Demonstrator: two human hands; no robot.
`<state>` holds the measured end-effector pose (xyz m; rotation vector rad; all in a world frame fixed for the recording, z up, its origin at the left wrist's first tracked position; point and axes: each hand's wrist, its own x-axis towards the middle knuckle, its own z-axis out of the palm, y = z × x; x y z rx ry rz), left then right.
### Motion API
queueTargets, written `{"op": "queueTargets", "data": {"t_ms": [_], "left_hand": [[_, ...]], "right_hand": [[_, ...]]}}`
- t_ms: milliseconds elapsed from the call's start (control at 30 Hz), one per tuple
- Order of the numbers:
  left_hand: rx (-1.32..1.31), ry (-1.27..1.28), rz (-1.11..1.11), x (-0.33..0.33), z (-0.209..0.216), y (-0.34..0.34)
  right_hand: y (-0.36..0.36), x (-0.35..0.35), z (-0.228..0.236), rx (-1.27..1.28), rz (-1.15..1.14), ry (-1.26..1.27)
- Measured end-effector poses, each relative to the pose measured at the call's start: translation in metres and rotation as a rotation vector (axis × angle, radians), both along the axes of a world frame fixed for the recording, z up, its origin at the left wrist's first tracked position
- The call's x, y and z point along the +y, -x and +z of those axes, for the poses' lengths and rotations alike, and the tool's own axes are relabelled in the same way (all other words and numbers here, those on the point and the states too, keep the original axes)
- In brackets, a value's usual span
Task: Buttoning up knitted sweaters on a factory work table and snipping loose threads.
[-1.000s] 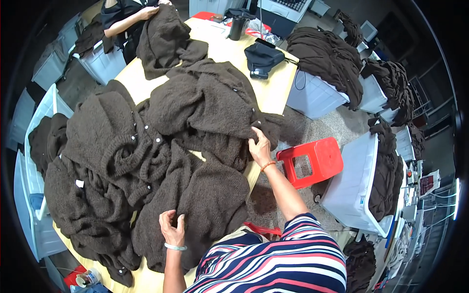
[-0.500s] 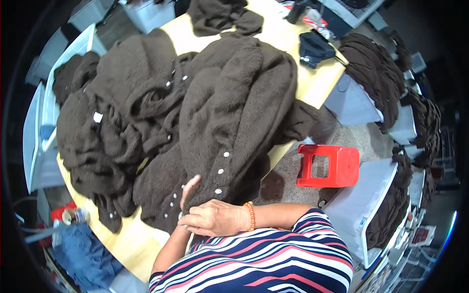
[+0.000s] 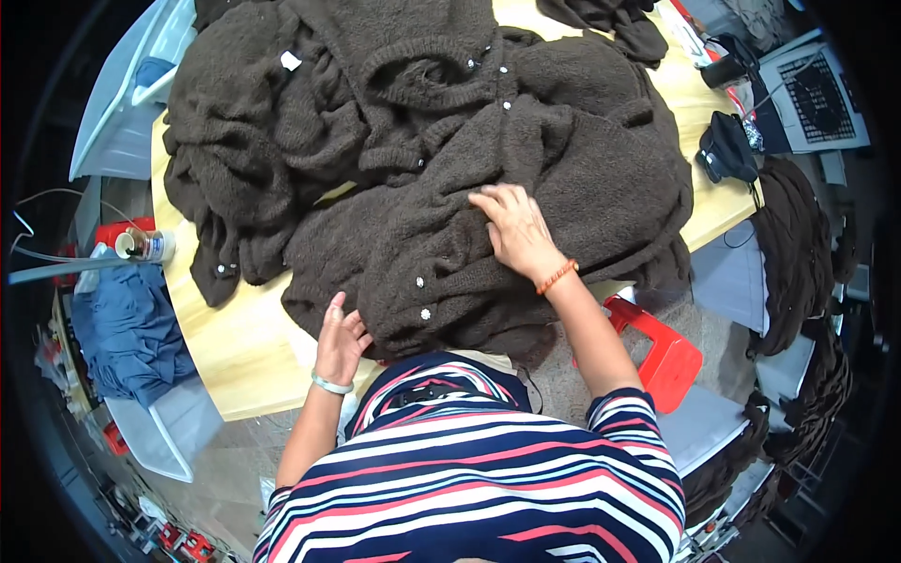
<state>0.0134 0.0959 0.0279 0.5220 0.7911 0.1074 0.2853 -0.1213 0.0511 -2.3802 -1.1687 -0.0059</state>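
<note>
A dark brown knitted cardigan [image 3: 601, 178] with shiny round buttons lies spread in front of me. My right hand [image 3: 518, 230], with an orange bead bracelet at its wrist, rests on the cardigan, fingers stretched forward. At the garment's near left edge is my left hand [image 3: 340, 344], a pale bangle at its wrist. Its fingers are apart, with nothing in them; whether they touch the knit I cannot tell. Two buttons [image 3: 422, 298] show on the fabric between my hands. More brown knitwear [image 3: 244, 131] is heaped to the left, a small white label [image 3: 290, 61] on it.
A pale wooden table [image 3: 235, 366] bears the garments. Left stand a small jar [image 3: 141, 246] and a bin with blue cloth [image 3: 131, 319]. Right are a black pouch [image 3: 727, 150], a red stool [image 3: 662, 361] and bins heaped with brown knitwear [image 3: 793, 253].
My hands have parted from their crossed position. The right has moved forward onto the cardigan, the left out to its near left edge. The cardigan now lies more sideways, and my view has shifted.
</note>
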Motion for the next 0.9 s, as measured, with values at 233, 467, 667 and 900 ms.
{"op": "queueTargets", "data": {"t_ms": [233,467,667,900], "left_hand": [[0.066,-0.204,-0.306,-0.039,-0.039,0.003],[-0.06,-0.041,-0.143,0.001,-0.002,-0.019],[-0.112,0.055,-0.091,0.0,0.007,-0.031],[-0.085,0.13,-0.009,0.005,0.022,-0.032]], "right_hand": [[-0.037,0.016,-0.032,-0.056,0.246,0.465],[-0.094,-0.021,0.01,-0.056,-0.195,-0.169],[-0.094,-0.03,0.024,-0.01,-0.286,-0.193],[-0.079,-0.032,0.015,0.099,-0.331,-0.262]]}}
